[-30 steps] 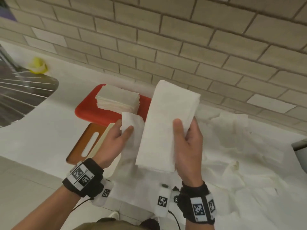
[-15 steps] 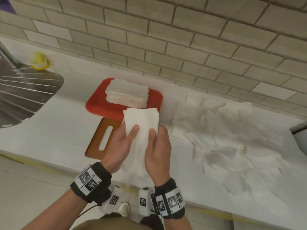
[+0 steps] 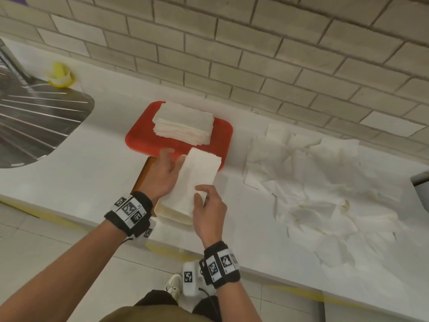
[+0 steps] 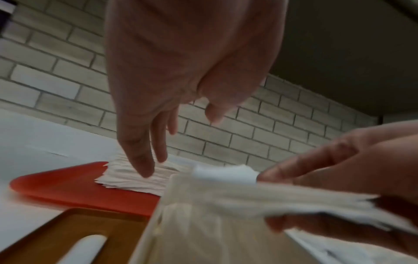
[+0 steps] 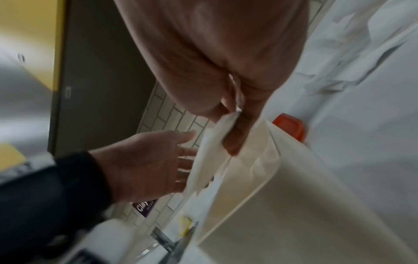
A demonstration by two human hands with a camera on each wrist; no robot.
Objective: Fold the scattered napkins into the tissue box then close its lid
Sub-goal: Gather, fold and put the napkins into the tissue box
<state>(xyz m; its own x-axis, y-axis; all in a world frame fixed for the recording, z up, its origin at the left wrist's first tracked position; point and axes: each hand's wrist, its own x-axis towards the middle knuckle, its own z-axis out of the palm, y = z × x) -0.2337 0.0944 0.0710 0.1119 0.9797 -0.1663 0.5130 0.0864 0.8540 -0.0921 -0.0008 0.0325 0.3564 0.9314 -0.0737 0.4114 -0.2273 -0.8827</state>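
Observation:
A folded white napkin (image 3: pixel 197 177) lies slanted over the open cream tissue box (image 3: pixel 173 212) at the counter's front edge. My right hand (image 3: pixel 201 194) pinches the napkin's near end between thumb and fingers, also seen in the right wrist view (image 5: pixel 228 128). My left hand (image 3: pixel 174 156) is open with straight fingers along the napkin's left side, above the wooden lid (image 3: pixel 144 173). The lid (image 4: pixel 90 230), with its slot, lies flat left of the box (image 4: pixel 203 235). Several loose napkins (image 3: pixel 313 194) are scattered to the right.
A red tray (image 3: pixel 144 135) behind the box carries a stack of folded napkins (image 3: pixel 183 126). A steel sink drainer (image 3: pixel 34 122) lies far left, with a yellow object (image 3: pixel 60 75) by the brick wall. A grey object (image 3: pixel 421 184) sits at the right edge.
The napkin went from held up wide, to folded narrow, and now comes down onto the box. My left hand has let go and opened beside it; the right hand keeps its pinch.

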